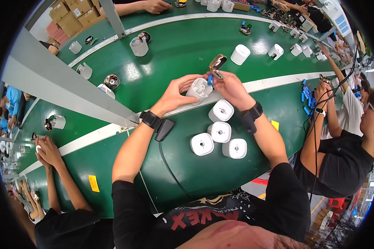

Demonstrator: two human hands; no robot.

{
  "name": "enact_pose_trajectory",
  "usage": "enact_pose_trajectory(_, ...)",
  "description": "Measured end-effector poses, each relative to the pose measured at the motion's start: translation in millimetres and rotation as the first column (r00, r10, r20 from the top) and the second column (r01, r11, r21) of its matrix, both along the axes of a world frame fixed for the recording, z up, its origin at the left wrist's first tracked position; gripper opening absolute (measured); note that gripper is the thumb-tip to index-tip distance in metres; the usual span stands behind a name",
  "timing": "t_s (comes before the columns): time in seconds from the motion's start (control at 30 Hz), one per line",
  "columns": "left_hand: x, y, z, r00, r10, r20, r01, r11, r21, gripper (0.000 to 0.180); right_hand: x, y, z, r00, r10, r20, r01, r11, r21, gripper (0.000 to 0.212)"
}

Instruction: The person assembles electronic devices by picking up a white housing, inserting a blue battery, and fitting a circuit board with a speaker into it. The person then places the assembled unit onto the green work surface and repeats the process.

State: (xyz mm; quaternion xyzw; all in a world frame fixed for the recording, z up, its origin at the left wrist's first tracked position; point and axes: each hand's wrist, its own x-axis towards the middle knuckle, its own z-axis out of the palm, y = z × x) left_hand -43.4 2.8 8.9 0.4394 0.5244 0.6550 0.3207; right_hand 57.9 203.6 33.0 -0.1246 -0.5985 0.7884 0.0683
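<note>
My left hand (173,96) is wrapped round a white plastic housing (196,93), whose open top faces up and shows an inner tube. Just right of it, my right hand (233,90) pinches an electronic assembly with a round metallic part (217,62) at its top. A blue cylindrical battery (210,79) hangs from that assembly beside the housing's rim. Its wires are too small to make out. Nearer to me, several white housings (220,132) stand close together on the green table (174,157), each showing a face with a central hole.
A grey post (70,79) rises at the left. Across the white rail (270,83) runs a green belt (174,45) carrying housings and a white ribbed housing (240,54). Blue batteries (307,97) lie piled at right. A black cable (170,166) trails from my left wrist. Co-workers sit on both sides.
</note>
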Motion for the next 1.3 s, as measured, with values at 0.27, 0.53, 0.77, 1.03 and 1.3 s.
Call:
enact_pose_trajectory(0.27, -1, -1, -2, 1.000, 0.016, -0.010, -0.017, 1.000, -0.007, 0.074, -3, 2, -7, 0.996, 0.088, 0.027, -0.051, 0.770, -0.636, 0.022)
enact_pose_trajectory(0.53, 0, -2, 1, 0.999, -0.016, 0.051, 0.016, 1.000, 0.000, 0.077, 11, -12, 15, 0.965, -0.097, -0.242, 0.160, 0.953, 0.258, 0.018)
enact_pose_trajectory(0.77, -1, -1, 1, 0.997, -0.045, 0.061, 0.044, 0.999, 0.024, 0.077, 19, -13, 20, 0.899, -0.041, -0.436, 0.338, 0.698, 0.631, 0.017)
enact_pose_trajectory(1.03, 1, 0, 2, 0.999, -0.039, -0.006, 0.039, 0.999, -0.017, 0.077, 24, -19, 28, 0.909, 0.128, -0.397, 0.312, 0.423, 0.851, 0.021)
enact_pose_trajectory(1.3, 1, -1, 2, 0.978, -0.020, 0.206, 0.000, 0.996, 0.094, 0.078, 27, -20, 32, 0.911, 0.313, -0.269, 0.178, 0.290, 0.940, 0.047)
